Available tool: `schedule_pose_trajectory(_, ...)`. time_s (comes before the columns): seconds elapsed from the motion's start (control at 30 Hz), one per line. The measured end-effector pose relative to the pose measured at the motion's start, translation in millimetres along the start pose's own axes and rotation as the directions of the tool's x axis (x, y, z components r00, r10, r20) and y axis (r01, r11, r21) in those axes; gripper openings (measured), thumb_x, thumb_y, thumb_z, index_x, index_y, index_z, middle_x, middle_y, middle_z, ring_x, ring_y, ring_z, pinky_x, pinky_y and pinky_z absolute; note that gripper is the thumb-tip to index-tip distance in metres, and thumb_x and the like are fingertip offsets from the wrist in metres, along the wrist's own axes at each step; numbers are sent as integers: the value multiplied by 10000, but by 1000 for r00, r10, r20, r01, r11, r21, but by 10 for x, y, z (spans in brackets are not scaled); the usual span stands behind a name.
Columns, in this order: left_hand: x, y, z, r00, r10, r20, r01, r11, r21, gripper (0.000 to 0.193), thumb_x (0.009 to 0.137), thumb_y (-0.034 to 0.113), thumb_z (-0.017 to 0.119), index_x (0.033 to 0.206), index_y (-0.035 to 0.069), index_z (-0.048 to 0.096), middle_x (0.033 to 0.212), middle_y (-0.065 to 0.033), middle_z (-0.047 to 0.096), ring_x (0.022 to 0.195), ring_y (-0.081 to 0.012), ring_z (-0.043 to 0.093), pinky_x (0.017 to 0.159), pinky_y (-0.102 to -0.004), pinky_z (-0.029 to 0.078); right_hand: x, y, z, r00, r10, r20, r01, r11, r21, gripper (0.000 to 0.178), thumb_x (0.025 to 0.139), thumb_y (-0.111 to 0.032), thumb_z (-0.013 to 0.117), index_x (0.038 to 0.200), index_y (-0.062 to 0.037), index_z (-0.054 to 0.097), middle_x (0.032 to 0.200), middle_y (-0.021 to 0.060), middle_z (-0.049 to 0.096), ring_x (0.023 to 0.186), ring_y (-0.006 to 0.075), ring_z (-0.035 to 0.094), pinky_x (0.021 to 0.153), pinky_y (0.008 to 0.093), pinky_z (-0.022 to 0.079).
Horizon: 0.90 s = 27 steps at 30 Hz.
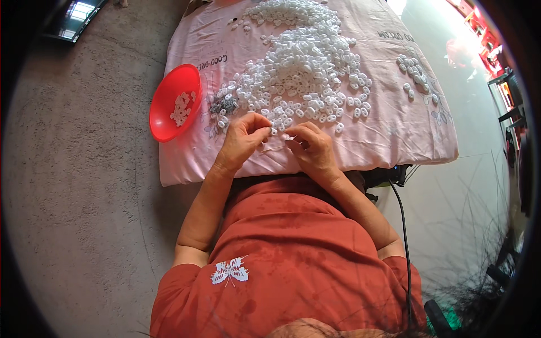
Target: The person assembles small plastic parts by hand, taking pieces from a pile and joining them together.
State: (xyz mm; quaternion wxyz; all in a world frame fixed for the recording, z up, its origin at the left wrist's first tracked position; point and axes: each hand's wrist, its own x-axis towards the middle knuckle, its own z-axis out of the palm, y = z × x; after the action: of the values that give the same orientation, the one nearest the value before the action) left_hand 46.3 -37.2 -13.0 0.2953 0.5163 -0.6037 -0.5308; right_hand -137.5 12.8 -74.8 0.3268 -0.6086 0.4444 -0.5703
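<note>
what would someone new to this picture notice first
Probably the big heap of small, white, oval pieces sprawling down the pink patterned cloth. Next, the round, bright red bowl at the cloth's left edge, with small white bits inside. Then the bare left hand and bare right hand, close together at the heap's near edge.

I can't tell whether the left fingers [260, 119] grip anything; the detail is too small. The right fingers [307, 130] curl, hiding whatever they hold from me. The pale pink printed cloth [389, 135] and glossy dark panel [72, 25] run off my upper edge; red objects [489, 42] blur at far right.
</note>
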Motion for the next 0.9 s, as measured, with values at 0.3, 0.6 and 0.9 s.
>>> schedule_pose_trajectory(0.3, -85, 41, 209, 989, -75, 128, 100, 975, -199, 81, 893, 55, 617, 965, 17, 615, 831, -17, 628, 702, -67, 581, 628, -203, 489, -5, 37, -8, 999, -34, -30, 35, 999, 20, 163, 769, 33, 699, 918, -29, 679, 832, 73, 647, 697, 158, 657, 598, 255, 520)
schedule_pose_trajectory(0.6, -110, -45, 186, 970, -164, 182, 221, 904, -366, 93, 899, 59, 615, 983, 18, 607, 845, -31, 630, 696, -82, 602, 636, -202, 515, -5, 13, -16, 999, -38, -34, 39, 998, 40, 131, 773, 41, 695, 885, -19, 664, 815, 71, 645, 705, 143, 657, 597, 251, 521)
schedule_pose_trajectory(0.9, -103, -50, 210, 957, -219, 190, 281, 860, -426, 104, 886, 46, 618, 985, 20, 604, 816, -34, 626, 671, -87, 594, 600, -199, 505, -6, -30, -17, 1000, -1, -17, 2, 998, 70, 122, 781, 33, 698, 887, -14, 658, 832, 72, 653, 720, 145, 669, 604, 241, 527)
